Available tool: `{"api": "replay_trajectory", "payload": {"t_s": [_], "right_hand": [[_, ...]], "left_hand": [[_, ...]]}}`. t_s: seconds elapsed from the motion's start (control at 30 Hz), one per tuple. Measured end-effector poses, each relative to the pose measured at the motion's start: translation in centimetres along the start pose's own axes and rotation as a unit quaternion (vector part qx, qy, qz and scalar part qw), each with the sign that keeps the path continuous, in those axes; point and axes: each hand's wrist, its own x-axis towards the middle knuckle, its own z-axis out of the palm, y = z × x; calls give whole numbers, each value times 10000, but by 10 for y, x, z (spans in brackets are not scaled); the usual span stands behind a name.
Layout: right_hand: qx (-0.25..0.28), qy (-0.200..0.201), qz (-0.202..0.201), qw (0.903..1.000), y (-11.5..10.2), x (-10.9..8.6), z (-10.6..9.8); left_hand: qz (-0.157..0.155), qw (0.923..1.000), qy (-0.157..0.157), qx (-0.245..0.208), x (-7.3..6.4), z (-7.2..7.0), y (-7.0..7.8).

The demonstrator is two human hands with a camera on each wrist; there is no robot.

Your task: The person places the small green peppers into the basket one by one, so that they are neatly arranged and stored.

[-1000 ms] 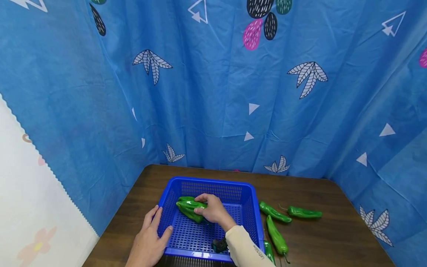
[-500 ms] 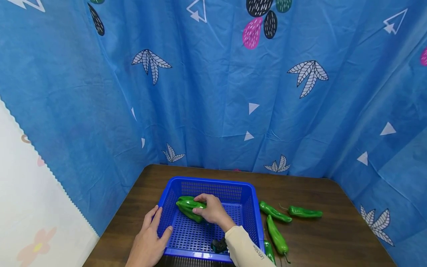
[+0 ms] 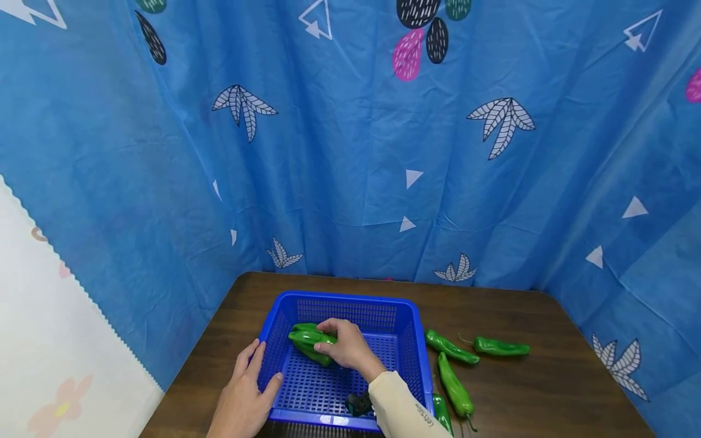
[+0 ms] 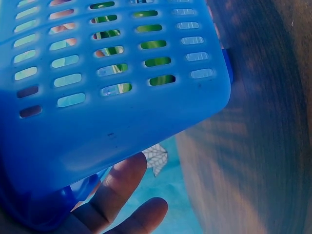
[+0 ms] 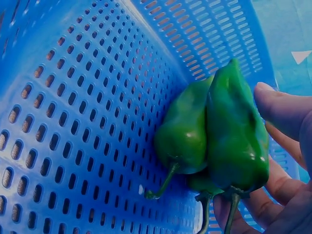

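A blue perforated plastic basket (image 3: 350,298) stands on the wooden table, with green peppers at its left inside. My right hand (image 3: 350,348) reaches into it and holds one green pepper (image 5: 236,141) between thumb and fingers. Beside that pepper lies another pepper (image 5: 183,131); the stem end of a third pepper (image 5: 202,183) shows underneath, mostly hidden. At the basket's left rim rests my left hand (image 3: 243,389), its fingers extended. In the left wrist view its fingers (image 4: 127,178) appear past the edge of the basket wall (image 4: 131,129).
To the right of the basket several green peppers lie loose on the table (image 3: 553,389), among them one pepper (image 3: 501,347) farthest right and one pepper (image 3: 454,386) near the basket wall. A blue patterned curtain (image 3: 361,152) hangs behind. A black device (image 3: 358,403) sits at my right wrist.
Both hands stay almost where they were, the right one on the pepper and the left one at the rim. The head view has shifted slightly.
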Motion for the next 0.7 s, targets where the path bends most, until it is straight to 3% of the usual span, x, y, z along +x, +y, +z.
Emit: {"api": "replay_trajectory", "payload": {"t_s": [0.43,0.7], "right_hand": [[259,249,88,9993,-1,1,-7],[341,546,-213,9977,-24,-10,-23]], "left_hand": [[-58,10000,65,-37,-1,0,1],[-203,9998,-3,18,-3,2,1]]}}
